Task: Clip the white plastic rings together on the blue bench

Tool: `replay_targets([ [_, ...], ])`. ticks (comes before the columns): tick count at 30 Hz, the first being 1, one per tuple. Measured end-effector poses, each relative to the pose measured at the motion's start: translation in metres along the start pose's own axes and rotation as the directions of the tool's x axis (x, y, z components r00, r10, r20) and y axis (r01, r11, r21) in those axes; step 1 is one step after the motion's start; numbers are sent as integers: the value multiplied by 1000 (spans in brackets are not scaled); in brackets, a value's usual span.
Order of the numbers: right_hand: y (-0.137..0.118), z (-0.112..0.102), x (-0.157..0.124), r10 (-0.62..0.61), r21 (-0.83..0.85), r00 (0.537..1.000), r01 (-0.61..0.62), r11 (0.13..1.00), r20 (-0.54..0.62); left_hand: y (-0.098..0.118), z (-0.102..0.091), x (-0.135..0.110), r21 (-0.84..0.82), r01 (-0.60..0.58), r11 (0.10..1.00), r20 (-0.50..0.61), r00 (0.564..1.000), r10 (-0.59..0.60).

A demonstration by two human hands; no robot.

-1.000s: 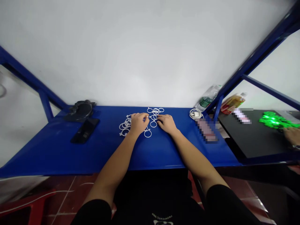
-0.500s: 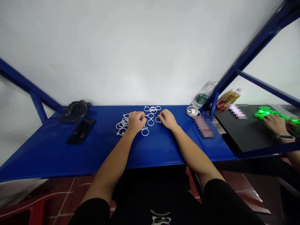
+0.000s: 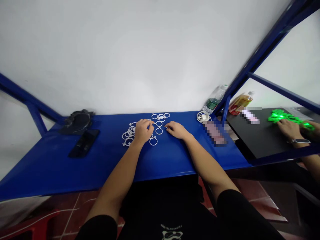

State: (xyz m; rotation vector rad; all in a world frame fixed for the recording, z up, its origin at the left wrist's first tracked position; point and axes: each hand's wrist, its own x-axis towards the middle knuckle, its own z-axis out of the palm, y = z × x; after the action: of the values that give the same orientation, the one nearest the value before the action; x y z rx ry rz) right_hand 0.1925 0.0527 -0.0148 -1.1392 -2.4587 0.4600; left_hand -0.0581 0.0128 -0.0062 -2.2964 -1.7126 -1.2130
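My left hand [image 3: 143,131] is closed, thumb and fingers bent together, over the right side of a heap of white plastic rings [image 3: 127,134]. What it pinches, if anything, is hidden. Across from it, my right hand [image 3: 177,130] is closed too, with a bit of white ring showing at its fingertips. Two linked rings [image 3: 159,131] lie between my hands, and several more rings [image 3: 161,117] rest just behind them by the wall. A single ring with a small tab [image 3: 153,141] lies in front, beside my left hand.
On the blue table [image 3: 105,170], a black phone [image 3: 84,143] and a black strapped object [image 3: 77,121] lie left. A water bottle [image 3: 214,100], coiled white cable [image 3: 203,117] and blurred-out object [image 3: 215,133] are right. Beyond the blue frame, another person's hand [image 3: 290,129] touches green lit pieces [image 3: 277,116].
My right hand has turned inward, and the ring that showed at its fingertips is now mostly hidden. My left hand has barely moved. The whole view has shifted slightly.
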Motion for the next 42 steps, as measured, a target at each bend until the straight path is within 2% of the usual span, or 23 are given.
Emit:
replay_targets([
  [17, 4, 0, -1, 15, 20, 1000, -16, 1000, 23, 1, 2, 0, -53, -28, 998, 24, 999, 29],
  [23, -2, -3, -1, 28, -26, 996, -26, 999, 80, -2, 3, -1, -94, -27, 995, 36, 999, 30],
  [28, -1, -4, 0, 32, -44, 997, -29, 999, 70, -2, 4, 0, -95, -58, 994, 46, 997, 63],
  [31, 2, -3, 1, 49, 9, 999, -50, 999, 17, 1, 3, 0, -85, -42, 996, 59, 997, 47],
  [34, 7, -1, 2, 124, 127, 992, -119, 985, -35, 4, 0, 1, -61, -9, 998, 79, 997, 13],
  [37, 11, 0, 3, 179, 223, 983, -167, 960, -35, 4, -3, 1, -55, 24, 998, 80, 997, -20],
  [42, 14, 2, 4, 171, 196, 985, -165, 967, -15, 1, -6, 1, -83, 51, 995, 81, 996, -44],
])
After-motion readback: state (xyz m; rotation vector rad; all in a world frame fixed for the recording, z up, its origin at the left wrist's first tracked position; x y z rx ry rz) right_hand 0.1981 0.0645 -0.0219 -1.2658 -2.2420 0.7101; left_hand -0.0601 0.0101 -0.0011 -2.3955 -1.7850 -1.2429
